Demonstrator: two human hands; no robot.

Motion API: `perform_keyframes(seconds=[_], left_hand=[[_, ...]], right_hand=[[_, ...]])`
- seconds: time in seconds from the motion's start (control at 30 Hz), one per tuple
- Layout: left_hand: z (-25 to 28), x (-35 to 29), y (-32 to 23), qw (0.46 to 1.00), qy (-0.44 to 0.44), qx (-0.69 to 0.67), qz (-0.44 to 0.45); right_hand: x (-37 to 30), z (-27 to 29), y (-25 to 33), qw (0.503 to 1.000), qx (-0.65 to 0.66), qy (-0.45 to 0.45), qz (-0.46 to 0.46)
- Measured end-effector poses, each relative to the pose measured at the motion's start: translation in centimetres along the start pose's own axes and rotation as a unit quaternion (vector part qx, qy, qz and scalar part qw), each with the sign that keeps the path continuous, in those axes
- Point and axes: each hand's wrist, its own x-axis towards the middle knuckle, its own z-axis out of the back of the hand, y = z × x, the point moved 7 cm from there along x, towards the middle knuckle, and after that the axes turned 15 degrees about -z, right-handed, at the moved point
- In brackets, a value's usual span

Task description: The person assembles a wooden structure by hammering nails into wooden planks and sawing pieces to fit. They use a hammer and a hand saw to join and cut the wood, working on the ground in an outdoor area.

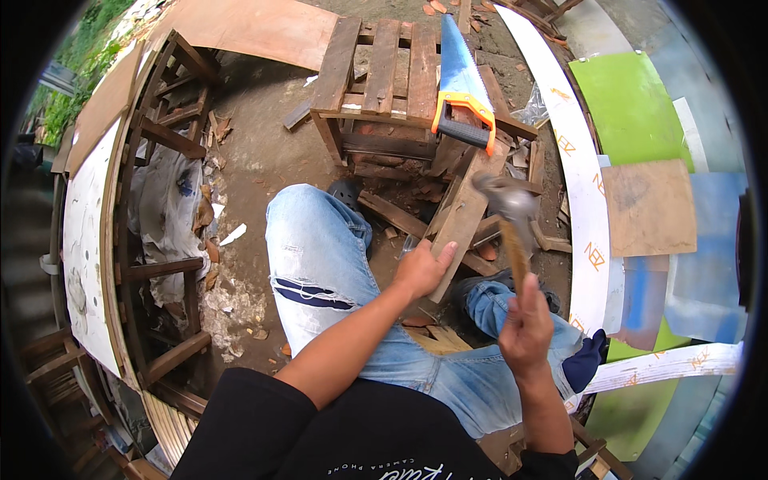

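My left hand grips the near end of a wooden plank, which slants away from me toward a slatted wooden stool. Raised over the plank's right side is a claw hammer, its metal head smeared by motion. My right hand is closed around the hammer's wooden handle. A handsaw with an orange and black handle rests on the right side of the slatted stool, its blade pointing away. Whether a nail sits under the hammer cannot be made out.
Loose wood offcuts lie between my feet and the stool. To the left stands a long wooden frame with a white panel. A white printed strip curves along the right, beside green and blue sheets and a brown board.
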Motion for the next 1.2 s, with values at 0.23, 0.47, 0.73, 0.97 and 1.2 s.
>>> perform_keyframes(seconds=[0.23,0.47,0.73,0.97,1.2], left_hand=[[0.1,0.1,0.1,1.0,-0.002,0.007,-0.011],[0.2,0.1,0.0,1.0,0.0,0.002,0.002],[0.0,0.0,0.1,1.0,0.001,-0.023,0.0],[0.1,-0.1,0.1,1.0,-0.004,-0.017,-0.002],[-0.2,0.1,0.3,1.0,-0.006,-0.025,-0.008]], right_hand=[[0.3,0.4,-2.0,0.993,0.004,0.009,-0.117],[-1.8,0.3,-0.9,0.985,0.123,-0.117,-0.01],[-0.5,0.4,-2.4,0.991,0.035,-0.055,-0.115],[-3.0,-3.0,-2.6,0.995,0.039,-0.089,-0.014],[-0.5,1.1,-1.6,0.991,-0.011,-0.119,-0.061]])
